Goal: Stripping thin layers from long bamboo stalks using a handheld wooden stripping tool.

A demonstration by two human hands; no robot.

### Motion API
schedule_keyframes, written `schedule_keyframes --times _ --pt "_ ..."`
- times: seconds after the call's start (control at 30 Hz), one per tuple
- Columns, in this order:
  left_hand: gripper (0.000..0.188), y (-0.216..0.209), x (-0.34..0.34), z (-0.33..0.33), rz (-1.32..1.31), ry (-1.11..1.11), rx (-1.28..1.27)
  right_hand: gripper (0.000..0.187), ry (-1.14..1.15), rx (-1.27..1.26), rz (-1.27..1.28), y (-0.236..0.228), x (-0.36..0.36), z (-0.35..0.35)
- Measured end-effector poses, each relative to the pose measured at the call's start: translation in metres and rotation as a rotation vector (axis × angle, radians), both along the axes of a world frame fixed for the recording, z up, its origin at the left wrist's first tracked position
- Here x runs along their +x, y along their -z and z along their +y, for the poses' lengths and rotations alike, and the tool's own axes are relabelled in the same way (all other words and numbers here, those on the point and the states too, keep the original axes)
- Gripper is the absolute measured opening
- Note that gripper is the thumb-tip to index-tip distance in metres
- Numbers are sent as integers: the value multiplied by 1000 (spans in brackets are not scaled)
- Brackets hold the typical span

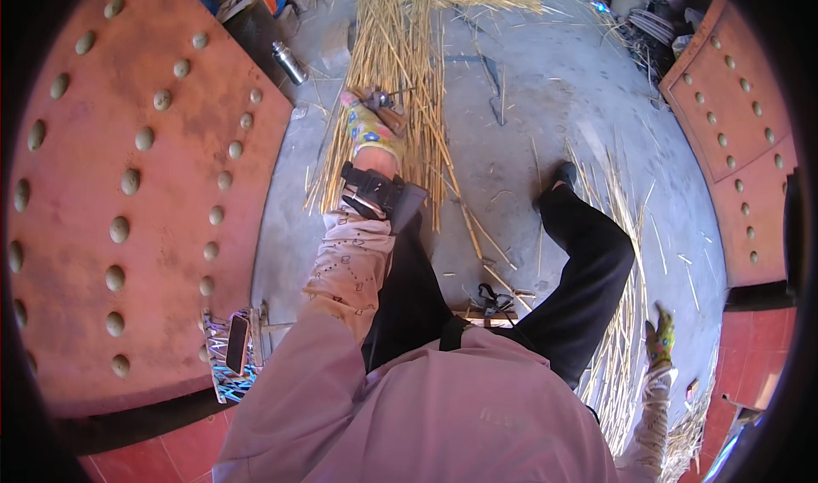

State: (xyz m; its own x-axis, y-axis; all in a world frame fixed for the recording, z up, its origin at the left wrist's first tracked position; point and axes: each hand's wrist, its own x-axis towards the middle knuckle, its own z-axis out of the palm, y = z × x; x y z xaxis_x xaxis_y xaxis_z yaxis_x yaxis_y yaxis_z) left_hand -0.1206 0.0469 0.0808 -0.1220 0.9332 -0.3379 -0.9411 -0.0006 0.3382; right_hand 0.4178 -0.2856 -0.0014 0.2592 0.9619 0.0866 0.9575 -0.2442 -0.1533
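Dry straw stalks (407, 50) at 12 o'clock should be light, stiff, slick, snap-prone: grab a bundle mid-length; left hand (372, 127) over them is closed round a brown-and-dark tool (390, 117), right hand (659, 340) at 4 o'clock looks spread, empty.

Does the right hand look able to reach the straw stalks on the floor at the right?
Probably yes: the right hand is close beside the stalks, and nothing visible stands between them.
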Motion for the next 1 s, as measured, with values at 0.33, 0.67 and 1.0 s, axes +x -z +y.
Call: schedule_keyframes --times 0.33,0.67,1.0 --pt "42 -12 -26 -12 392 -146 -82 36 -304 -480 1559 18 -292 305" --pt "33 29 -77 -77 -927 234 -210 33 -651 -470 1092 208 -491 414" --pt "42 -27 -26 -28 368 160 -207 32 -222 -574 1546 139 -404 459"
